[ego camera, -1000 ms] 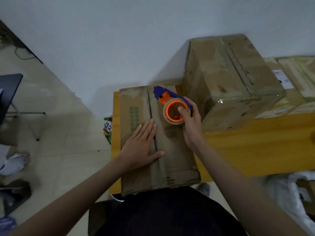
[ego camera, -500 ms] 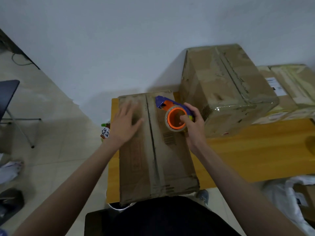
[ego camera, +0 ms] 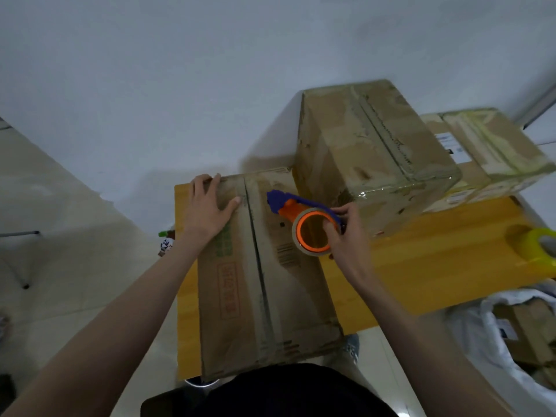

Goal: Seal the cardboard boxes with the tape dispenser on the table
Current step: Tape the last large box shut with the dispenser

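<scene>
Head view, only one. Flat cardboard box (ego camera: 264,275) lies lengthwise on the yellow wooden table (ego camera: 436,266), directly under both hands, its near end hanging over the table edge toward the person. Centre seam (ego camera: 255,251) runs down the top between the two hands, no tape visible on it as far as I can tell.

Left hand (ego camera: 207,210) lies flat on the far left flap, fingers straight and spread, fingertips at the box's far edge, thumb pointing toward the seam. Holding nothing, just pressing down.

Right hand (ego camera: 346,233) grips the tape dispenser (ego camera: 301,218), fingers curled round the handle side, thumb on the orange hub of the tape roll (ego camera: 313,234). Dispenser is on the right flap, just right of the seam, purple blade end pointing away toward the far left, at or just above the cardboard; contact unclear. Hands are apart, seam between them.

Just beyond and right of the right hand: big taped box (ego camera: 376,152), upright on the table, its side very close to the flat box. Further right of it, a lower stack of boxes (ego camera: 487,158) with a white label. Far right of the right hand, at the frame edge, a yellow tape roll (ego camera: 538,245) on the table.

Below the right forearm, off the table: white bag (ego camera: 481,341) with cardboard pieces inside. Left of the left wrist, on the floor: small bottle (ego camera: 167,240) with green cap. White wall behind it all.
</scene>
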`<state>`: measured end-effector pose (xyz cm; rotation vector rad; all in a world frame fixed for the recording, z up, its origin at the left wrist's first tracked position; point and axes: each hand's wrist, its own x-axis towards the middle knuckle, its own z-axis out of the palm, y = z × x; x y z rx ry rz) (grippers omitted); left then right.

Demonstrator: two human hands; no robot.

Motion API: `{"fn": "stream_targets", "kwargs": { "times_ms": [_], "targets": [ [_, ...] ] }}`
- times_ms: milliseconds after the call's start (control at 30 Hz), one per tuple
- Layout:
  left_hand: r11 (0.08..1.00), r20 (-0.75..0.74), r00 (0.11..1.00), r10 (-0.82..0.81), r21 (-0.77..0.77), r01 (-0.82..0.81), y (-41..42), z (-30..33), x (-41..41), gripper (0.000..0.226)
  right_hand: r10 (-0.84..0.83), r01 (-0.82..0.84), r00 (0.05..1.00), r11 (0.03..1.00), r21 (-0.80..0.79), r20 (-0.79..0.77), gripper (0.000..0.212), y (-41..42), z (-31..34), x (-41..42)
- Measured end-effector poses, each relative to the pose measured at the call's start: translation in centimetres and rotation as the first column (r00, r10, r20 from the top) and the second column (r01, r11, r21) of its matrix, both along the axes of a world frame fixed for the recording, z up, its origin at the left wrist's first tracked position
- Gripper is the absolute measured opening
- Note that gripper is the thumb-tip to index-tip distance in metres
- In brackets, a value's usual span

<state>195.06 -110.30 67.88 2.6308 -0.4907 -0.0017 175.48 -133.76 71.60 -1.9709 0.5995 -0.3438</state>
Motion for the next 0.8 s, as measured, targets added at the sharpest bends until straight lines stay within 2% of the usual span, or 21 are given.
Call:
{"fn": "stream_targets", "kwargs": {
  "times_ms": [100, 333, 467, 600, 800],
  "targets": [
    [0.999, 0.021, 0.999, -0.035, -0.009, 0.035, -0.8, -0.1, -0.3, 0.073, 0.06, -0.06, 0.998, 0.998, -0.014, -0.015, 0.024, -0.4, 1.1, 1.1],
    [0.996, 0.017, 0.996, -0.092, 0.018, 0.091, -0.3, -0.9, 0.0, 0.076, 0.195, -0.192, 0.979, 0.98, -0.059, 0.053, 0.059, -1.6, 2.3, 4.6],
    [0.98, 0.058, 0.978, -0.199, 0.041, 0.197, 0.0, -1.0, 0.8, 0.078, 0.265, -0.261, 0.964, 0.96, -0.099, 0.026, 0.069, -1.8, 2.0, 4.3],
    [0.95, 0.082, 0.947, -0.309, 0.08, 0.303, -0.1, -0.5, 1.9, 0.077, 0.29, -0.292, 0.956, 0.955, -0.049, -0.039, 0.07, -2.1, 1.1, 2.7],
    [0.856, 0.059, 0.857, -0.512, 0.11, 0.505, -3.0, 0.2, 3.9, 0.072, 0.203, -0.2, 0.979, 0.976, 0.09, -0.023, 0.041, -1.8, 1.2, 0.3]
  ]
}}
